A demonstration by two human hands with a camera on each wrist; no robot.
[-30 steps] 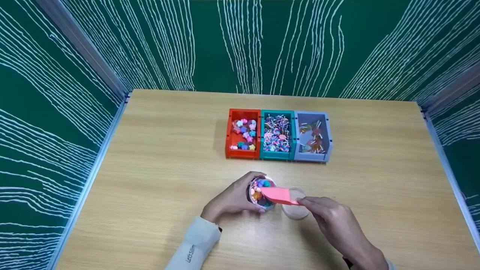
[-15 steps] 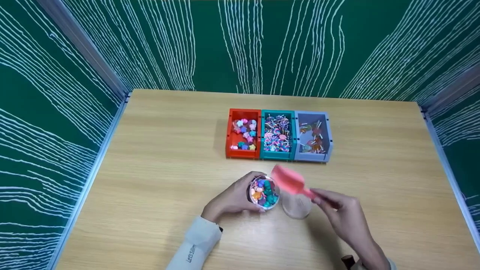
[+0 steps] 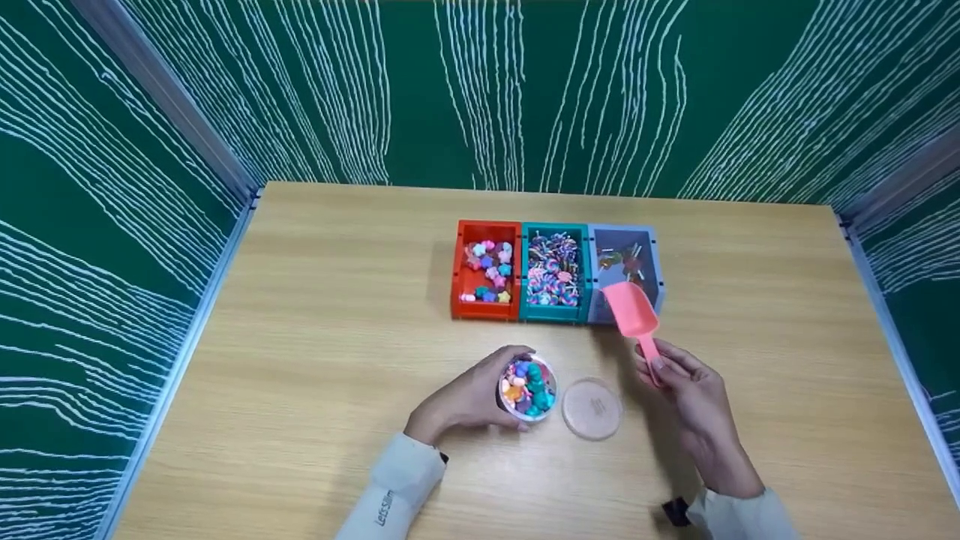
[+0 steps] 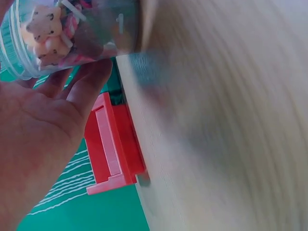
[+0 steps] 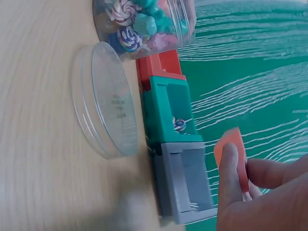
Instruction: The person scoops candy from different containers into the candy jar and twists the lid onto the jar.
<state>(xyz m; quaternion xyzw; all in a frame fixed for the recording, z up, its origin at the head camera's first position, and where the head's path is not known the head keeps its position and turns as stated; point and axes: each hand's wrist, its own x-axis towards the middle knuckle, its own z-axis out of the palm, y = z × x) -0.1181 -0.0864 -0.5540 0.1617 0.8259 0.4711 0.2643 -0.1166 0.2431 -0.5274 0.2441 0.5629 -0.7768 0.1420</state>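
Observation:
My left hand curls round a clear round jar that stands on the table. Colourful star-shaped pieces and small lollipop charms fill the jar. In my right hand the handle of a pink scoop is pinched between thumb and fingers. The scoop hangs over the front edge of the grey bin, above the table, and its bowl looks bare. Flat on the table just right of the jar lies a clear round lid, touched by neither hand.
Behind the hands stand joined bins: a red bin with star pieces, a teal bin with swirl lollipops, and the grey one with translucent lollipops. Green walls with white lines border the wooden table at the back and sides.
My right hand has moved the scoop away from above the jar, up and right to the grey bin. The lid shows fully now. My left hand keeps its hold on the jar.

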